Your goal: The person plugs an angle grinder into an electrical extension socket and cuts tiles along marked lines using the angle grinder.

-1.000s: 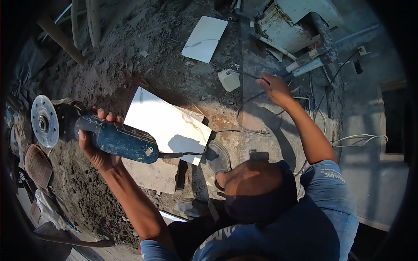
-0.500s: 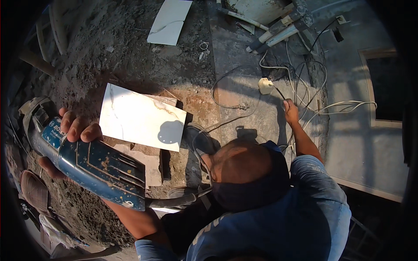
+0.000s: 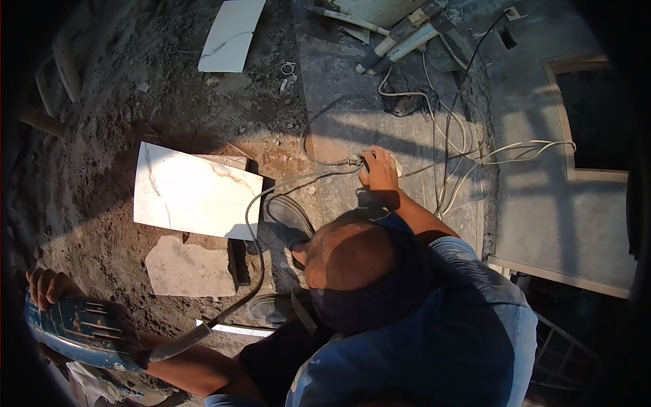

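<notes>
left hand grips blue power tool, right hand at plug

The right hand now reaches the plug near the slab's left edge; the grinder is farther from the sunlit tile.

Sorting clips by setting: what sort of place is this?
Probably a building or renovation site: rough bare dirt, loose marble-patterned tiles, and a blue corded power tool in the left hand.

Grinder front cropped, ext. socket part. hid.
</notes>
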`<state>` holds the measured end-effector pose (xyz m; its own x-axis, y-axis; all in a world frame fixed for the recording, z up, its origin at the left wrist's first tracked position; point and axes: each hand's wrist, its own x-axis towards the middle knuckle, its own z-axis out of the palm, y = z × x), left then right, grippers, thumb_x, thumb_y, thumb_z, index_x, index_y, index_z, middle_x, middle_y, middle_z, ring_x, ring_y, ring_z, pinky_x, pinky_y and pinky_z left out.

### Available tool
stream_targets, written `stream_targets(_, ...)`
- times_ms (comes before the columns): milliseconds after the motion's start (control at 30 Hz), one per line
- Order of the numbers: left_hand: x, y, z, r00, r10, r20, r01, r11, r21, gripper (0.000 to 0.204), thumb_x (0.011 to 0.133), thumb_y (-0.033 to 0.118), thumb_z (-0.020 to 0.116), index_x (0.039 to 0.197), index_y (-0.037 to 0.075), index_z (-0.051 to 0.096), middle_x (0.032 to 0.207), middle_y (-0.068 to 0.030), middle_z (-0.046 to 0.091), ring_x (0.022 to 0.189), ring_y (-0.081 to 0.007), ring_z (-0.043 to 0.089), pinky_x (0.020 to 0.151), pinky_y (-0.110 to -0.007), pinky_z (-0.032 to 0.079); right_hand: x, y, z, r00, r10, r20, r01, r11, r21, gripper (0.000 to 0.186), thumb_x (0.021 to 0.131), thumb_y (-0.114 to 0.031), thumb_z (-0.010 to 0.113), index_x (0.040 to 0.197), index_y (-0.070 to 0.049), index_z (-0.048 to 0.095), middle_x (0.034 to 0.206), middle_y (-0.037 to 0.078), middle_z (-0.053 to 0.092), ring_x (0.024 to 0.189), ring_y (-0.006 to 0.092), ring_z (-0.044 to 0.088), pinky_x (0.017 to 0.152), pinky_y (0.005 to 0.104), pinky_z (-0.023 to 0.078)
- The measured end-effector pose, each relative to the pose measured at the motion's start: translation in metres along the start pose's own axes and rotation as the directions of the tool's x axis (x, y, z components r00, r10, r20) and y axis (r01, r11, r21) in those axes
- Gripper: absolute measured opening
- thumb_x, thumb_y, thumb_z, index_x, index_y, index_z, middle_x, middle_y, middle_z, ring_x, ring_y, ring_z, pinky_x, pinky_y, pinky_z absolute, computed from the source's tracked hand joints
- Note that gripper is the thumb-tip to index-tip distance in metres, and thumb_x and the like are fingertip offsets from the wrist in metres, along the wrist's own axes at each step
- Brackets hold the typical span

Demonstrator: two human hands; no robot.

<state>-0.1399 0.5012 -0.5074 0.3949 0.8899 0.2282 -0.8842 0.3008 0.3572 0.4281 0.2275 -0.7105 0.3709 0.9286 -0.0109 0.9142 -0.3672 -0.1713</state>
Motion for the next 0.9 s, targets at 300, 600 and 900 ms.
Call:
stream_targets(300,-0.017,0.003,0.008,0.994,0.101,-0.031,-0.099,0.993,0.059,0.097,0.066,0.028,0.087,0.135,-0.003,0.027,0.102,-0.0096,0.044,0.098,-0.0202,0.053,0.097,-0.037,0.047,0.032,0.005,0.013,0.993,-0.08,0.093,0.079,0.997,0.009,0.052,0.079,-0.014,0.069,0.129,-0.009,0.059,0.119,0.015,0.059,0.119,0.0348,0.05,0.1,0.0457,0.04)
stream_targets(600,-0.027,-0.019,-0.005,0.976,0.156,-0.153,-0.14,0.984,0.111,0.095,0.067,0.029,0.086,0.135,-0.003,0.027,0.102,-0.0096,0.044,0.098,-0.0202,0.053,0.097,-0.037,0.047,0.078,0.006,-0.078,0.999,0.048,-0.021,-0.042,0.974,0.224,0.02,0.087,-0.011,0.067,0.103,0.0,0.064,0.091,0.019,0.067,0.085,0.0352,0.067,0.075,0.0444,0.05)
stream_targets(900,-0.027,-0.016,-0.012,0.961,0.157,-0.226,-0.122,0.979,0.164,0.093,0.068,0.029,0.086,0.134,-0.003,0.028,0.103,-0.0096,0.044,0.098,-0.0203,0.052,0.097,-0.037,0.047,-0.069,0.037,-0.077,0.912,0.209,0.353,-0.381,0.751,0.54,0.013,0.087,-0.011,0.071,0.094,-0.004,0.064,0.081,0.008,0.065,0.073,0.0173,0.063,0.067,0.0312,0.049)
